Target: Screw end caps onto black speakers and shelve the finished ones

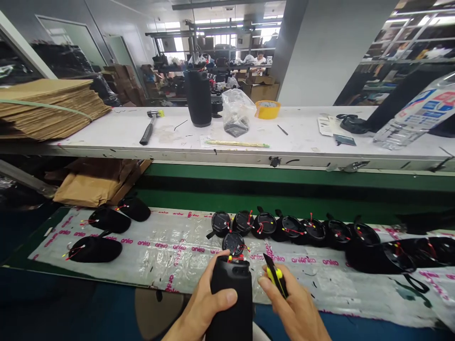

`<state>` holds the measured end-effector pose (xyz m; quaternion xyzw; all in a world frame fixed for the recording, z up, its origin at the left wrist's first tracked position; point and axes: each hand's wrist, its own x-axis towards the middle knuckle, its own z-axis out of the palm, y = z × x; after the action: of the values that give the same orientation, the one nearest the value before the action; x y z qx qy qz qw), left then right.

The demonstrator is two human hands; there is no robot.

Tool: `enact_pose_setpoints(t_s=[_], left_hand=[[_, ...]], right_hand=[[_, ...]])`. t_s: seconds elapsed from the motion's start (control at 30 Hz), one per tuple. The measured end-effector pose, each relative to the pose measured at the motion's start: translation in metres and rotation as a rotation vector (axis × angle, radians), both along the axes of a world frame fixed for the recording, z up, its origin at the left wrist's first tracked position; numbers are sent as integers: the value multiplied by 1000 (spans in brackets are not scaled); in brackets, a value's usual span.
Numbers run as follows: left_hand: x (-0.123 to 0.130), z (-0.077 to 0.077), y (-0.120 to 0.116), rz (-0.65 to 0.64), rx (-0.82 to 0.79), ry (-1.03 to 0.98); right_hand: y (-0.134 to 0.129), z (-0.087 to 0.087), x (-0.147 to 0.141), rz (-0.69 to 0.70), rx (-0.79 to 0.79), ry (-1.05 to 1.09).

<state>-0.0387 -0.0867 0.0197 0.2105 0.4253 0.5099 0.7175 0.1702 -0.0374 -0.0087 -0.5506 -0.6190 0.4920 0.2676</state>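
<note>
My left hand [209, 298] is wrapped round a black fabric-covered speaker body [232, 296], its thumb pressed on the near side. The speaker stands roughly upright, with red and yellow wire connectors showing at its top. In my right hand [289, 303] is a black and yellow utility knife [275, 277], its dark tip pointing up and to the left, a short gap from the speaker. Whether its blade is out cannot be made out. Just beyond the held speaker stands another open black speaker body [233, 243] with loose wires.
Several more black speaker bodies [289, 229] line the plastic-covered bench [170, 258], and a few lie at its left [95, 249]. On the white shelf are a hammer [149, 128], an upright speaker [198, 99], yellow tape [268, 110] and a plastic bottle [415, 116]. Cardboard sheets [53, 106] are stacked left.
</note>
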Motion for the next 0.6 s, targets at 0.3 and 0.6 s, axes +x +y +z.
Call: enact_pose_setpoints(t_s=[0.3, 0.6], left_hand=[[-15, 13, 5, -58, 72, 452], [-20, 11, -2, 32, 41, 456]], right_hand=[[6, 44, 2, 509, 855, -537], [-7, 36, -17, 496, 858, -548]])
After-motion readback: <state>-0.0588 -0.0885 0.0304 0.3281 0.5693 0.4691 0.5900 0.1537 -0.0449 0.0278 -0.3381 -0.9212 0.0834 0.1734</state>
